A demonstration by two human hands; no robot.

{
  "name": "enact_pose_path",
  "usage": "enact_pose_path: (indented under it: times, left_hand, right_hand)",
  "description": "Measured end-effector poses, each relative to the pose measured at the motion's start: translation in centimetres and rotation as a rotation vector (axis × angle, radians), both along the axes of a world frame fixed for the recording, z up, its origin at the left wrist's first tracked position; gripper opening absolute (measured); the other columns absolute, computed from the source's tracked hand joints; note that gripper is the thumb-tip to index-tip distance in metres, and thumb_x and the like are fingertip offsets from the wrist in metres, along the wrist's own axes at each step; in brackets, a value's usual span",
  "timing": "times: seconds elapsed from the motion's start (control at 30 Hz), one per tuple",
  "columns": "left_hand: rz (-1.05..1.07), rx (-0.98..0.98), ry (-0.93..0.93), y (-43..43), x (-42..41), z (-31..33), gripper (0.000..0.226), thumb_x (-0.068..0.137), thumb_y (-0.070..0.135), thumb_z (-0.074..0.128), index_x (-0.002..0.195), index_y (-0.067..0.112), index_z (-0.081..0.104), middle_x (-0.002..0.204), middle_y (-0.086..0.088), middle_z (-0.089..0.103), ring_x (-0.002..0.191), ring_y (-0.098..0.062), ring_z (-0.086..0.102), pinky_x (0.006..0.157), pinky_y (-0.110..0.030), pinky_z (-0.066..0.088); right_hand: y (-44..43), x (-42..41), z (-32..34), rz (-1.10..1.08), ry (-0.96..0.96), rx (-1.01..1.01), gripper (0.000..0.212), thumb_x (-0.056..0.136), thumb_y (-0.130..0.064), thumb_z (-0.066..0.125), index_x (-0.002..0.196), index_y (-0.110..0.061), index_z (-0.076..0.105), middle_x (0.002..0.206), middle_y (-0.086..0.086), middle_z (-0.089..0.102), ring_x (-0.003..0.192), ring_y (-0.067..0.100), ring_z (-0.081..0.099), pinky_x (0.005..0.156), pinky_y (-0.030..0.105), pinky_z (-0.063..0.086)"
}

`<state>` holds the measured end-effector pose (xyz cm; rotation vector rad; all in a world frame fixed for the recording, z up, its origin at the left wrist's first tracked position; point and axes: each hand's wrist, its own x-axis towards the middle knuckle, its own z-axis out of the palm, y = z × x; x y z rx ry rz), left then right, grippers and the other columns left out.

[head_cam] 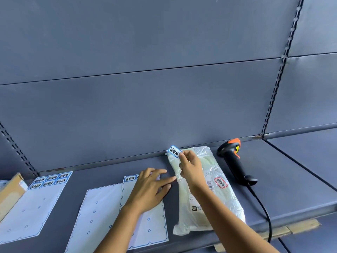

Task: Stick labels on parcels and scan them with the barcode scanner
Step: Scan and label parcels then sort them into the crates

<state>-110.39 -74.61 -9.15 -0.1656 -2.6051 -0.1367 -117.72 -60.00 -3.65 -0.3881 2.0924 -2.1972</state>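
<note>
A white plastic parcel (pixel 206 190) lies lengthwise on the grey shelf (pixel 284 183), with a printed barcode and a red-edged sticker on its right side. My right hand (pixel 189 167) pinches a small blue-edged label (pixel 174 151) above the parcel's far left corner. My left hand (pixel 149 189) rests flat, fingers spread, on a label sheet (pixel 145 221) just left of the parcel. One label remains visible at that sheet's top edge. The black and orange barcode scanner (pixel 235 159) lies on the shelf to the right of the parcel, untouched.
A second backing sheet (pixel 98 212) lies under the first. Further left is another sheet (pixel 31 203) with several labels at its top. A cardboard box (pixel 10 192) sits at the far left edge. The scanner's cable (pixel 264 210) runs over the shelf's front edge.
</note>
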Motion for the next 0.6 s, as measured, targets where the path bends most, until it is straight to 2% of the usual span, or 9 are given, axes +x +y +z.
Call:
enact_pose_path:
  times: [0.13, 0.23, 0.5, 0.6]
  left_hand:
    - [-0.009, 0.017, -0.043, 0.2, -0.1, 0.3, 0.035, 0.093, 0.047, 0.037, 0.122, 0.05, 0.055, 0.119, 0.01, 0.059, 0.099, -0.012, 0.04, 0.085, -0.029, 0.039]
    - [-0.02, 0.041, -0.045, 0.1, -0.1, 0.2, 0.035, 0.093, 0.046, 0.036, 0.121, 0.05, 0.056, 0.116, 0.01, 0.06, 0.098, -0.01, 0.039, 0.085, -0.028, 0.037]
    - [-0.018, 0.028, -0.053, 0.0, 0.0, 0.2, 0.036, 0.093, 0.045, 0.034, 0.121, 0.047, 0.058, 0.112, 0.01, 0.061, 0.099, -0.01, 0.04, 0.085, -0.031, 0.042]
    - [0.006, -0.032, -0.061, 0.0, -0.2, 0.6, 0.037, 0.093, 0.044, 0.034, 0.117, 0.045, 0.062, 0.108, 0.012, 0.062, 0.096, -0.01, 0.042, 0.08, -0.03, 0.044]
  right_hand:
    - [5.8, -1.9, 0.9, -0.286, 0.26, 0.438, 0.034, 0.094, -0.017, 0.044, 0.062, -0.018, 0.033, 0.063, -0.002, 0.043, 0.06, 0.017, 0.038, 0.058, 0.034, 0.029]
    - [9.3, -3.2, -0.8, -0.338, 0.205, 0.655, 0.032, 0.094, -0.016, 0.041, 0.063, -0.017, 0.033, 0.069, 0.005, 0.049, 0.066, 0.028, 0.044, 0.058, 0.033, 0.03]
    - [9.6, -3.0, -2.6, -0.362, 0.191, 0.76, 0.027, 0.093, -0.013, 0.039, 0.067, -0.015, 0.035, 0.071, 0.004, 0.048, 0.068, 0.027, 0.041, 0.059, 0.034, 0.027]
    - [9.7, -3.3, -2.7, -0.339, 0.196, 0.85, 0.029, 0.09, -0.01, 0.04, 0.063, -0.015, 0.031, 0.065, 0.002, 0.045, 0.064, 0.027, 0.039, 0.051, 0.035, 0.021]
